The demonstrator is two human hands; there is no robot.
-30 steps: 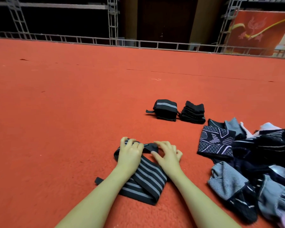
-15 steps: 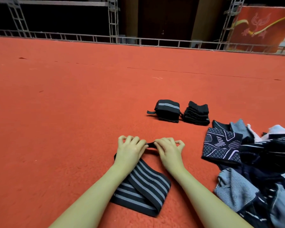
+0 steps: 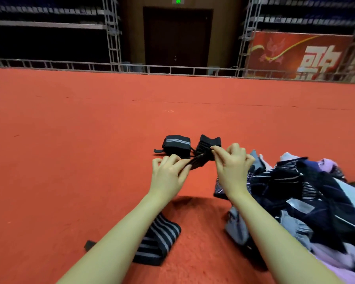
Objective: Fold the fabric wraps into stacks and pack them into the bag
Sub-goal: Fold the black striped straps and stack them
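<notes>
A black wrap with grey stripes [image 3: 158, 240] lies partly on the red carpet under my left forearm. Its far end [image 3: 197, 161] is lifted and pulled taut between my hands. My left hand [image 3: 168, 175] grips that end with curled fingers. My right hand [image 3: 232, 162] pinches the other side of it between thumb and fingertips. Beyond my hands sit two folded stacks: a black one with a grey stripe [image 3: 177, 145] and a plain black one [image 3: 209, 143]. No bag is in view.
A loose pile of dark, striped, grey and lilac fabric pieces [image 3: 305, 201] covers the carpet at the right. The red carpet [image 3: 70, 160] stretches left and ahead to a metal truss rail [image 3: 172, 69] and a dark door.
Both hands have risen off the carpet, lifting the wrap's end and stretching it between them. The view has tilted up and the fabric pile sits closer at the right.
</notes>
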